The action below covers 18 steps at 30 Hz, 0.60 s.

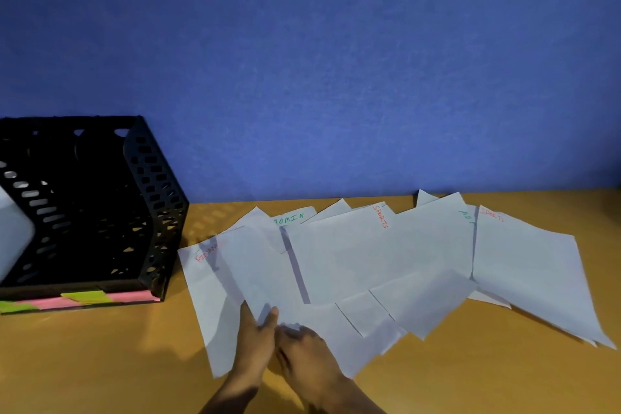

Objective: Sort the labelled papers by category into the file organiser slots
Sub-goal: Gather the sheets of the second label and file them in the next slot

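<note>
Matt white paper sheets (369, 255), perforated black plastic file organiser (148, 198), smooth wood-look table (100, 363)

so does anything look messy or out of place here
Yes: the labelled papers lie fanned and overlapping askew across the table, labels pointing different ways, none visibly filed in the black organiser. Nothing looks torn.

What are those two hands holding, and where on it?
The left hand pinches one white sheet at its near bottom edge, thumb on top. The right hand rests beside it on the papers; whether it grips anything cannot be told.

Dim bluish light, soft blur, wide-angle edge distortion
</note>
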### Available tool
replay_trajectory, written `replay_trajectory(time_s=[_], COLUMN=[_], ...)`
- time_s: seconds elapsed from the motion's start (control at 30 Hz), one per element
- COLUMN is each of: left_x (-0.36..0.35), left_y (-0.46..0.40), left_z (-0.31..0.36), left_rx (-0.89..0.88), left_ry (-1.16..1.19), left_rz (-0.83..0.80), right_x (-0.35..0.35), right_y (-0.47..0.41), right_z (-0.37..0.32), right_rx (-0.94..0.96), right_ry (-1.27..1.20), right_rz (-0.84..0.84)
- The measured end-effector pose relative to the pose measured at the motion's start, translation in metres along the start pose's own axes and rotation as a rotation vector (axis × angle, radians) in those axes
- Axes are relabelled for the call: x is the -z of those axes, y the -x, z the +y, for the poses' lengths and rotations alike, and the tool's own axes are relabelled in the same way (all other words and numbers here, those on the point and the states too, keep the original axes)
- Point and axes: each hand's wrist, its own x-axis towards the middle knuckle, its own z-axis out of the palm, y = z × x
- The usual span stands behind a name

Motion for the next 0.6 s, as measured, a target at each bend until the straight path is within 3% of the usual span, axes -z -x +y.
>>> replay_trajectory(time_s=[0.1, 0.23, 0.3, 0.43, 0.6], left_x=[0.007, 0.019, 0.022, 0.029, 0.033], left_y=[-0.005, -0.011, -0.010, -0.008, -0.009], left_z=[-0.002, -0.006, -0.006, -0.013, -0.018], left_rx=[-0.051, -0.056, -0.076, -0.098, -0.031], left_ry=[-0.039, -0.092, -0.075, -0.047, 0.051], left_rz=[0.064, 0.077, 0.063, 0.000, 0.034], right_x=[0.009, 0.026, 0.036, 0.041, 0.029], right_y=[0.007, 0.000, -0.009, -0.031, -0.049], right_z=[0.013, 0.039, 0.053, 0.074, 0.077], right_rx=[-0.151, -0.706, -0.921, -1.152, -1.212], right_ry=[-0.345, -1.130, -1.400, -1.486, -1.404], right_rz=[-0.042, 0.316, 0.357, 0.407, 0.663])
